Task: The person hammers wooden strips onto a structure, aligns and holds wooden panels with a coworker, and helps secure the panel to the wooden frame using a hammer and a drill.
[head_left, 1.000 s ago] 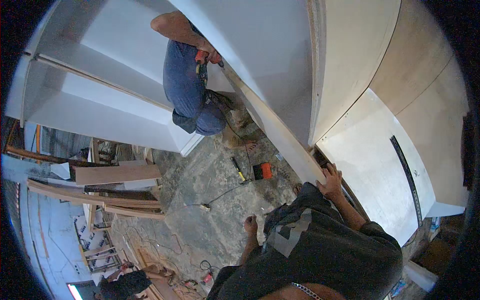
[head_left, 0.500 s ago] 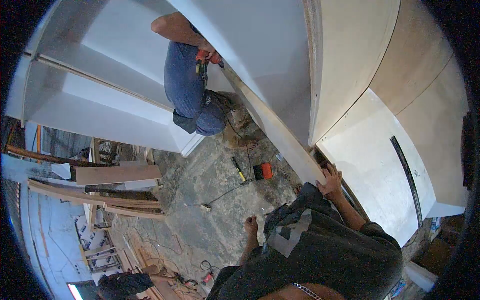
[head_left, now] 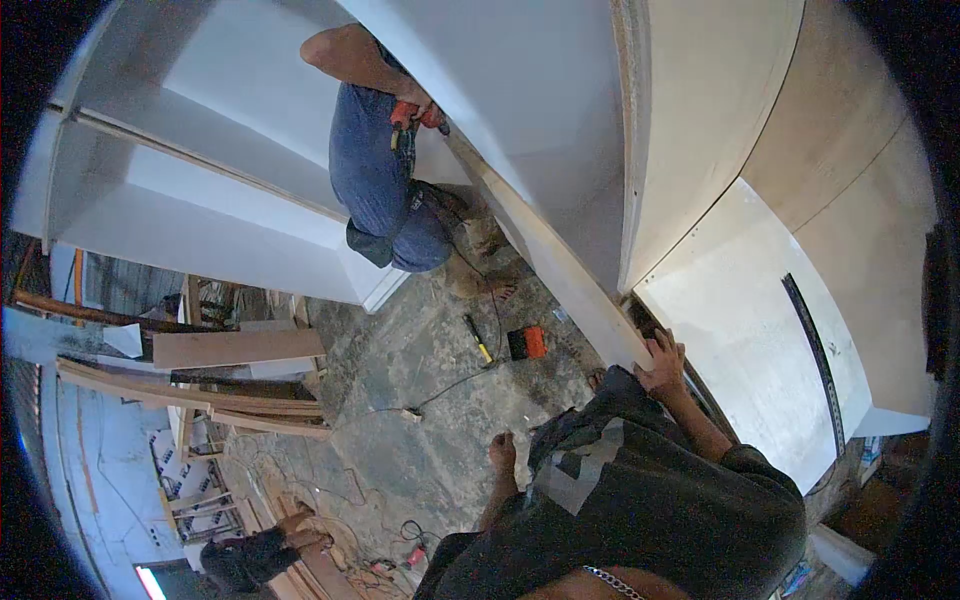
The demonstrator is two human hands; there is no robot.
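My right hand (head_left: 662, 367) grips the near end of a long, pale wooden board (head_left: 560, 270), fingers wrapped over its edge. This board slants away along the foot of a large white panel (head_left: 540, 90). Low at my side hangs my left hand (head_left: 503, 451), away from the board, its fingers curled and nothing visible in them. At the board's far end, a co-worker's hand (head_left: 425, 100) holds a red power drill (head_left: 405, 115) against the wood.
An orange-and-black box (head_left: 526, 343) and a yellow-and-black tool (head_left: 479, 341) lie on the concrete floor near a cable (head_left: 450, 388). Stacked planks (head_left: 200, 395) stand left. Another person (head_left: 250, 558) bends at lower left. A black strip (head_left: 815, 350) rests on the right panel.
At lower left, the other person has shifted, and their arms now reach out over the wood. My hands, the board and the co-worker's drill stay almost still.
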